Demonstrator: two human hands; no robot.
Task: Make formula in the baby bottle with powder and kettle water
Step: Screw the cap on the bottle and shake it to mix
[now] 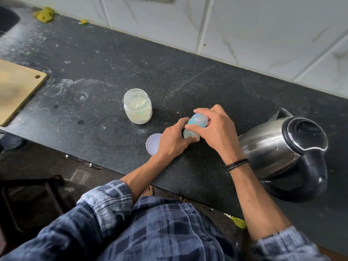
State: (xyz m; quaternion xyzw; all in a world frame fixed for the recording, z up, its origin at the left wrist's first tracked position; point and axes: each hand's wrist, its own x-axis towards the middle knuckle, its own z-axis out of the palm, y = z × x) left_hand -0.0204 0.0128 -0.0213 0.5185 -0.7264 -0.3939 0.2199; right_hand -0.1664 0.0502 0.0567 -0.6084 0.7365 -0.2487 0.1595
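Left hand (172, 141), right hand (216, 127) grip upright bottle (196, 121)

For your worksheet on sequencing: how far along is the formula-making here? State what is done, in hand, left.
Done: the powder jar stands open, its lid on the counter. In hand: the left hand grips the baby bottle while the right hand grips its cap. Left: I cannot tell if powder or water is in; the kettle stands closed alongside.

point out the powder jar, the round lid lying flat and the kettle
powder jar (138, 110): head view, on its clear side wall above the powder
round lid (153, 143): head view, on its flat pale face
kettle (267, 147): head view, on its steel body
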